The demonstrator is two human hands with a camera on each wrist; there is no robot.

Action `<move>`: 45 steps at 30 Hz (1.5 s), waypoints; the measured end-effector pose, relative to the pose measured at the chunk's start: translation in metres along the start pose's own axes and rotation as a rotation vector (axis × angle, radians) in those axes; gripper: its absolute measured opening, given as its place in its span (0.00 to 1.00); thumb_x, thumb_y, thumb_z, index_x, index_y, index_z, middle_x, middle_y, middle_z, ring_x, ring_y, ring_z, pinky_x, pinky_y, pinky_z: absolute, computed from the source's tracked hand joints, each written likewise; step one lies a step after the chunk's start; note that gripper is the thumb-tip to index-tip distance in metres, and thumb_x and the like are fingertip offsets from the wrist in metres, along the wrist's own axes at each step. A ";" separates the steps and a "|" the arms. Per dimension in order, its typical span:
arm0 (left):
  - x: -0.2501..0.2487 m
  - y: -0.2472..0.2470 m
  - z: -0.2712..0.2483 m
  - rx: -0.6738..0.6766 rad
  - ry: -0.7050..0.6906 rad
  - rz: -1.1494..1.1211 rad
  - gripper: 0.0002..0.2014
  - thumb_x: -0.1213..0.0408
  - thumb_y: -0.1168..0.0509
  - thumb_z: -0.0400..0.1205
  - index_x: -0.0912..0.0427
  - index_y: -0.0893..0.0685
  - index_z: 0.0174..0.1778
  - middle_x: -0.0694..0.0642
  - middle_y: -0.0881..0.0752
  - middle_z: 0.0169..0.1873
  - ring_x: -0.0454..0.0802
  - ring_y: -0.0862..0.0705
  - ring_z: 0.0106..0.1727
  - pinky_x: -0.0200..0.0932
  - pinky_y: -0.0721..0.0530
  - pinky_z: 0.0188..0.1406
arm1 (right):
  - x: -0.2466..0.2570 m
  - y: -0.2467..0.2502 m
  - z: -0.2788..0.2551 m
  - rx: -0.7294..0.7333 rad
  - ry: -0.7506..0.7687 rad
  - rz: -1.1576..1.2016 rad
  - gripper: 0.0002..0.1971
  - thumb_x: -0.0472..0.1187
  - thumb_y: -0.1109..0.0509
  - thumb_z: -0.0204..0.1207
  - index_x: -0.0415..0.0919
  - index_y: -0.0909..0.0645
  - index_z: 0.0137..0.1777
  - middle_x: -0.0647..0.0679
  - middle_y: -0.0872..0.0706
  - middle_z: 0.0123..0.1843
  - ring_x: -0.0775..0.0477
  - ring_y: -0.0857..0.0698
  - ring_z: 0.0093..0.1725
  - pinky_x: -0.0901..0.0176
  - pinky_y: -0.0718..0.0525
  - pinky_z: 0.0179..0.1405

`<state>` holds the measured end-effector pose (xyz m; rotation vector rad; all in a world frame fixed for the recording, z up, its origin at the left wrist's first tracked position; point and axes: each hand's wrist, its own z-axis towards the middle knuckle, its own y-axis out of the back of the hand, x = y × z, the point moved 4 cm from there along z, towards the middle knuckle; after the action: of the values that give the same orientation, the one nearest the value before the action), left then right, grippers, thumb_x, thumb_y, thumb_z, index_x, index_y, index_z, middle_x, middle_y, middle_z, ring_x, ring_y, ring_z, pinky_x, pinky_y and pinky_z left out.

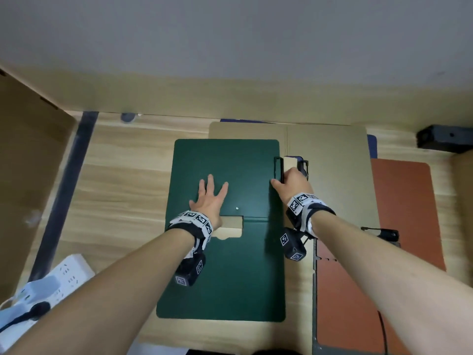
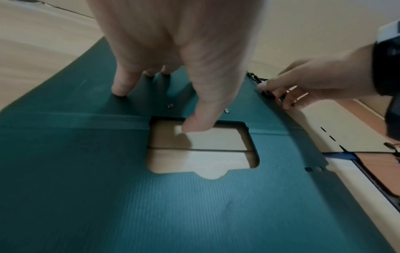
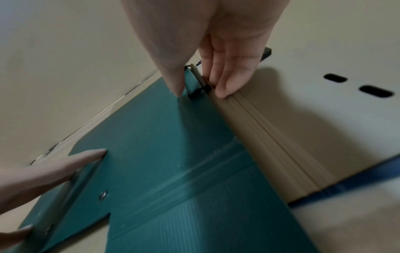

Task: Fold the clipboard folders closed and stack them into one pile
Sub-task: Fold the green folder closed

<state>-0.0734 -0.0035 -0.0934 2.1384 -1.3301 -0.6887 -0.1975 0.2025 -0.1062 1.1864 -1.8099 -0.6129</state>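
Note:
A dark green clipboard folder (image 1: 230, 265) lies spread flat at the middle of the table, with a fold line and a rectangular cutout (image 2: 201, 150) across its middle. My left hand (image 1: 211, 198) presses flat on its far half, fingers spread. My right hand (image 1: 291, 183) is at the folder's right edge, thumb on the green surface beside the black metal clip (image 3: 195, 80) and fingers (image 3: 229, 75) on the other side of it. A tan folder (image 1: 332, 155) lies under and to the right of the green one. An orange folder (image 1: 404, 201) lies further right.
A blue folder (image 3: 346, 181) peeks out beneath the tan one. A white power strip (image 1: 51, 280) sits at the near left. A cardboard sheet (image 1: 25, 149) stands at the left. A black block (image 1: 442, 138) sits at the far right. Bare wooden table (image 1: 122, 188) lies left of the folders.

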 end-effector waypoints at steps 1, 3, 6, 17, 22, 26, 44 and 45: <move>-0.002 0.001 0.002 0.006 0.005 0.009 0.55 0.82 0.34 0.72 0.42 0.59 0.85 0.55 0.74 0.83 0.60 0.69 0.85 0.77 0.41 0.76 | 0.000 0.001 0.002 -0.008 -0.006 -0.019 0.21 0.59 0.31 0.73 0.40 0.23 0.51 0.46 0.17 0.45 0.41 0.19 0.42 0.52 0.17 0.45; -0.006 0.001 0.005 0.020 0.017 0.046 0.56 0.82 0.33 0.73 0.41 0.61 0.85 0.55 0.75 0.82 0.62 0.69 0.85 0.79 0.38 0.74 | 0.000 0.006 0.006 -0.024 0.002 -0.077 0.20 0.60 0.30 0.72 0.42 0.21 0.46 0.46 0.16 0.40 0.41 0.18 0.41 0.55 0.18 0.42; -0.011 0.003 0.008 0.040 0.025 0.091 0.57 0.82 0.33 0.73 0.42 0.64 0.84 0.57 0.77 0.81 0.64 0.70 0.84 0.79 0.34 0.73 | 0.002 0.010 0.010 -0.034 0.018 -0.120 0.21 0.60 0.30 0.71 0.42 0.23 0.30 0.45 0.17 0.29 0.39 0.17 0.34 0.59 0.23 0.34; -0.014 0.004 0.009 0.062 0.022 0.161 0.56 0.75 0.29 0.73 0.51 0.65 0.85 0.66 0.75 0.81 0.70 0.68 0.84 0.78 0.33 0.72 | 0.012 0.011 0.017 0.004 -0.007 -0.158 0.18 0.56 0.33 0.67 0.41 0.22 0.28 0.46 0.22 0.25 0.43 0.22 0.26 0.63 0.31 0.24; -0.028 0.007 0.014 0.009 -0.152 0.240 0.58 0.79 0.30 0.70 0.46 0.62 0.85 0.58 0.74 0.82 0.66 0.69 0.84 0.80 0.37 0.73 | 0.015 0.009 0.027 -0.010 -0.018 -0.155 0.21 0.60 0.35 0.68 0.39 0.19 0.38 0.42 0.15 0.35 0.38 0.16 0.36 0.57 0.22 0.32; -0.033 0.000 0.012 0.044 -0.171 0.240 0.60 0.86 0.35 0.69 0.40 0.65 0.84 0.56 0.77 0.81 0.67 0.72 0.83 0.83 0.42 0.73 | 0.020 0.016 0.027 0.024 0.019 -0.223 0.16 0.51 0.33 0.74 0.36 0.23 0.38 0.41 0.19 0.38 0.37 0.20 0.39 0.54 0.24 0.37; 0.030 -0.018 -0.016 0.043 -0.147 0.262 0.61 0.83 0.36 0.68 0.36 0.69 0.82 0.52 0.79 0.80 0.64 0.72 0.83 0.81 0.43 0.75 | 0.028 0.008 0.025 -0.008 0.075 -0.313 0.13 0.47 0.34 0.75 0.36 0.25 0.38 0.41 0.20 0.35 0.36 0.20 0.37 0.53 0.23 0.36; 0.032 -0.017 -0.017 0.070 -0.156 0.247 0.60 0.81 0.36 0.69 0.36 0.69 0.82 0.52 0.79 0.80 0.63 0.73 0.83 0.81 0.44 0.76 | 0.029 0.007 0.024 -0.017 0.072 -0.316 0.13 0.48 0.33 0.74 0.37 0.24 0.38 0.42 0.20 0.35 0.36 0.19 0.37 0.53 0.22 0.36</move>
<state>-0.0390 -0.0231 -0.0968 1.9596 -1.6902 -0.7278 -0.2269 0.1779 -0.1016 1.4774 -1.5659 -0.7515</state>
